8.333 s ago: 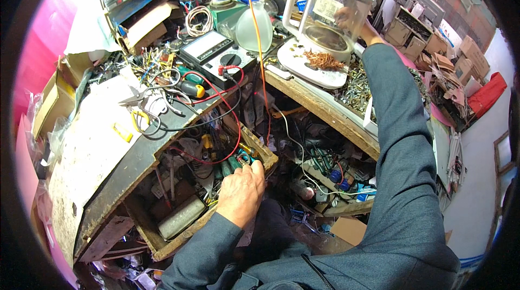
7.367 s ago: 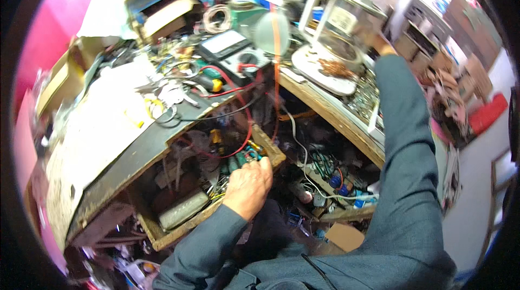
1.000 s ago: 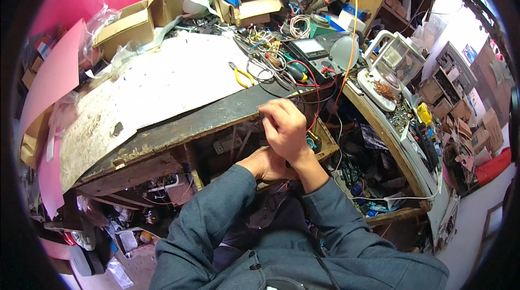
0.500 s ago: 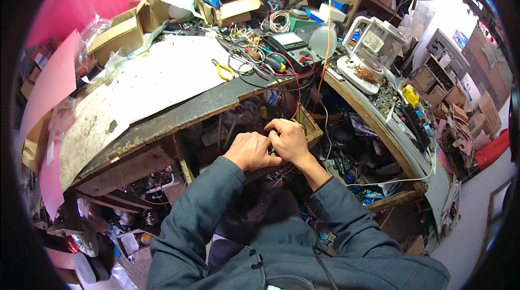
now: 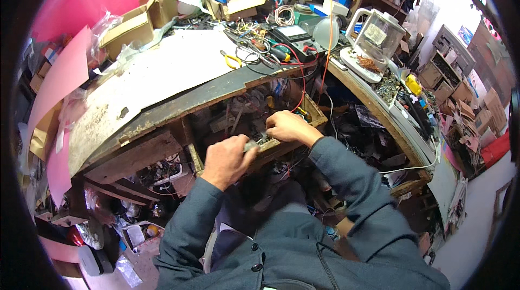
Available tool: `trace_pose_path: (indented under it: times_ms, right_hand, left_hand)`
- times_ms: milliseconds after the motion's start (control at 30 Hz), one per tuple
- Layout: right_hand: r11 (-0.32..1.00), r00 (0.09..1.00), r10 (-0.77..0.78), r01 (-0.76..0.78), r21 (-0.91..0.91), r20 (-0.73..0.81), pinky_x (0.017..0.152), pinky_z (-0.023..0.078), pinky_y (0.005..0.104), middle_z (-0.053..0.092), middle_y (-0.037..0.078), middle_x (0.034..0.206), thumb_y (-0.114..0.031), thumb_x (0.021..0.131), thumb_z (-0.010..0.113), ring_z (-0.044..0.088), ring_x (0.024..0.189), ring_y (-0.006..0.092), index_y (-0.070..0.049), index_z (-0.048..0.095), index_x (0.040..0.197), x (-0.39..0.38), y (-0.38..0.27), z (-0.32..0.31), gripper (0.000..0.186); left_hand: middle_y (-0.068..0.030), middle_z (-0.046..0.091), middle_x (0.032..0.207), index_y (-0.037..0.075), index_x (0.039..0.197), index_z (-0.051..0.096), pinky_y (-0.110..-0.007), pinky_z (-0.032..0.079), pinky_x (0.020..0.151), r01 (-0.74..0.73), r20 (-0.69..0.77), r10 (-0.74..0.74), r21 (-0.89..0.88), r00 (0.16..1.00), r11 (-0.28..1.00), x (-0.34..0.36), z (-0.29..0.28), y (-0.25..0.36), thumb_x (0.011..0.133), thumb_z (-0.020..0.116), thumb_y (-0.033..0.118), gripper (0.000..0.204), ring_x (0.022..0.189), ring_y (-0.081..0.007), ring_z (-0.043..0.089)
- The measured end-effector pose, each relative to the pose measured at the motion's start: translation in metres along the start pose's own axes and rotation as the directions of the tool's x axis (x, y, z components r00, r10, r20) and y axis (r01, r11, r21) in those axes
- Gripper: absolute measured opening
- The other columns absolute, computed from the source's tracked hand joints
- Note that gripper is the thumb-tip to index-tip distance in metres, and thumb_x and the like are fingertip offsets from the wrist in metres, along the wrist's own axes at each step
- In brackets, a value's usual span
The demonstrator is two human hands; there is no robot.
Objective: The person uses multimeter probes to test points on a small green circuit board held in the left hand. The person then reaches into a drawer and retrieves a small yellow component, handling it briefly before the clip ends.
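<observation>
An open wooden drawer [image 5: 264,158] full of jumbled small parts sticks out under the workbench. Over its front edge, my left hand [image 5: 225,161] is closed, with a small pale piece [image 5: 249,146] between thumb and fingers; its kind is too small to tell. My right hand [image 5: 291,128] is at the drawer's right part, fingers curled down toward the contents. Its fingertips are partly hidden, and whatever they grip cannot be made out. Small metal-looking bits [image 5: 264,140] lie between the two hands.
On the bench lie a white sheet [image 5: 162,68], yellow-handled pliers [image 5: 232,61] and a multimeter [image 5: 295,38] with red and black leads. A glass kettle [image 5: 375,38] stands at the right. An orange cord [image 5: 327,46] hangs down near the drawer.
My hands were together at the drawer's front and have parted. The left has moved left and a pale piece now shows in it; the right has moved slightly right, over the drawer.
</observation>
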State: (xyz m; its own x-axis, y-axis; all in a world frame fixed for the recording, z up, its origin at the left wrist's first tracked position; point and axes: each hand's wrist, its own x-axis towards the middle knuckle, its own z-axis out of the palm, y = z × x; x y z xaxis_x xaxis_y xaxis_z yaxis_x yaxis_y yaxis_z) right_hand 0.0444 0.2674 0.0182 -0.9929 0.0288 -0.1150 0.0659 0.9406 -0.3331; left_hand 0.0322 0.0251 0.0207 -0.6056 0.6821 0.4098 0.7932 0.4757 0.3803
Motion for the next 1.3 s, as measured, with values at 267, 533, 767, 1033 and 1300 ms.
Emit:
trace_pose_path:
  times_ms: [267,533,767,1033,1300]
  right_hand:
    - [0.990,0.948,0.080,-0.112,-0.088,-0.307,0.080,0.053,0.0519,0.071,0.020,0.086,-0.033,0.086,0.055,0.069,0.087,0.0401,-0.008,0.074,0.087,-0.023,-0.025,0.009,0.032]
    - [0.989,0.954,0.037,-0.077,-0.123,-0.298,0.075,0.052,0.0531,0.069,0.020,0.080,-0.033,0.088,0.055,0.067,0.081,0.0413,-0.007,0.069,0.082,-0.026,-0.028,0.008,0.031]
    - [0.995,0.918,0.006,-0.044,-0.086,-0.398,0.074,0.052,0.0529,0.069,0.018,0.081,-0.033,0.089,0.052,0.068,0.081,0.0401,-0.008,0.069,0.083,-0.027,-0.026,0.016,0.031]
    - [0.990,0.922,0.096,-0.127,-0.060,-0.376,0.074,0.054,0.0537,0.070,0.019,0.081,-0.034,0.087,0.049,0.069,0.081,0.0398,-0.007,0.070,0.083,-0.024,-0.025,0.015,0.034]
    - [0.999,0.871,0.033,-0.035,0.005,-0.490,0.070,0.053,0.0548,0.069,0.020,0.074,-0.028,0.085,0.053,0.068,0.075,0.0409,-0.006,0.068,0.074,-0.025,-0.018,0.023,0.029]
  left_hand:
    - [-0.0178,0.068,0.075,0.006,0.084,0.068,-0.047,0.053,0.063,0.182,-0.078,-0.192,-0.121,0.978,0.976,-0.026,-0.009,-0.040,0.087,0.068,0.031,0.025,0.073,-0.0374,0.068]
    - [-0.0182,0.070,0.077,0.006,0.084,0.071,-0.044,0.054,0.064,0.260,-0.120,-0.287,-0.196,0.951,0.945,-0.025,-0.007,-0.040,0.088,0.069,0.031,0.026,0.071,-0.0359,0.069]
    - [-0.0070,0.070,0.071,0.000,0.094,0.072,-0.029,0.050,0.058,0.249,-0.061,-0.321,-0.502,0.945,0.829,-0.027,-0.017,-0.042,0.090,0.070,0.021,0.021,0.062,-0.0121,0.064]
    - [0.0010,0.048,0.060,0.002,0.077,0.062,-0.026,0.034,0.051,-0.070,-0.139,-0.289,-0.970,0.947,0.234,-0.049,-0.087,-0.007,0.093,0.060,0.018,0.023,0.053,-0.0110,0.042]
    - [-0.0044,0.052,0.056,0.007,0.069,0.059,-0.033,0.038,0.049,-0.481,-0.496,0.259,-0.868,0.829,-0.122,-0.068,-0.132,0.045,0.085,0.061,0.017,0.019,0.047,-0.0209,0.045]
